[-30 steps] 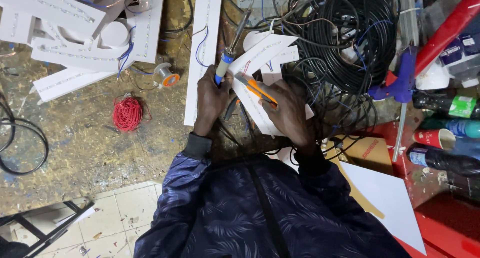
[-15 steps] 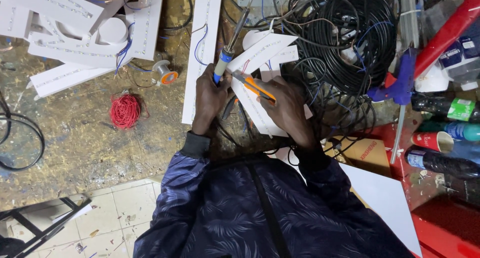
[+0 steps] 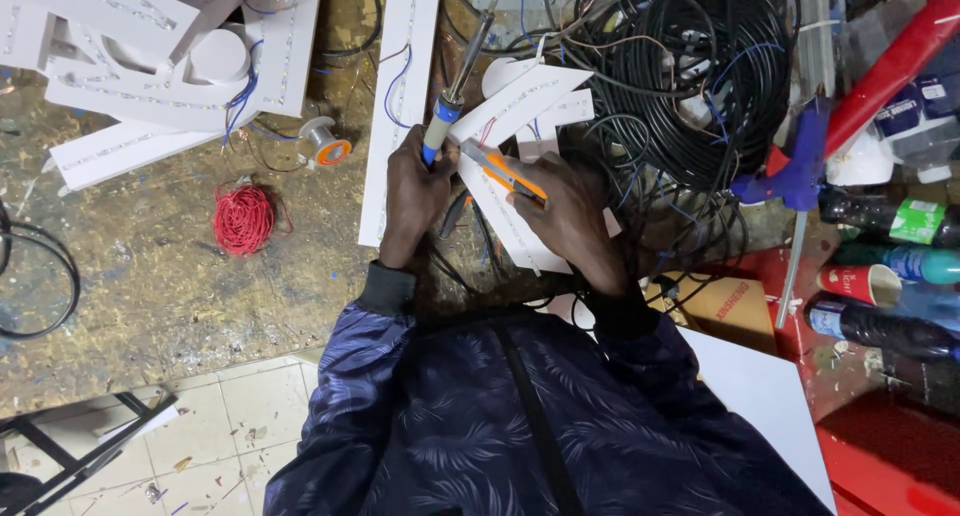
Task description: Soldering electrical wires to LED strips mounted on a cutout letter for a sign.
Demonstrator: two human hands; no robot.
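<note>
The left hand [image 3: 415, 191] grips a blue-handled soldering iron [image 3: 455, 86] (tip upward), while the right hand [image 3: 570, 216] holds an orange tool [image 3: 505, 171] over a white panel [image 3: 520, 226].

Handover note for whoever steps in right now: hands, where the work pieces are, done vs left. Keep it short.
Left hand: grip closed on a soldering iron, tip pointing away over the bench.
Right hand: grip closed on an orange-handled tool, its tip at the white LED strip panel.
Solder spool and red wire coil lie to the left; black cable bundle and blue glue gun to the right.
Done: panels carry LED strips and some wires.
Left: which joints remain cannot be told.
</note>
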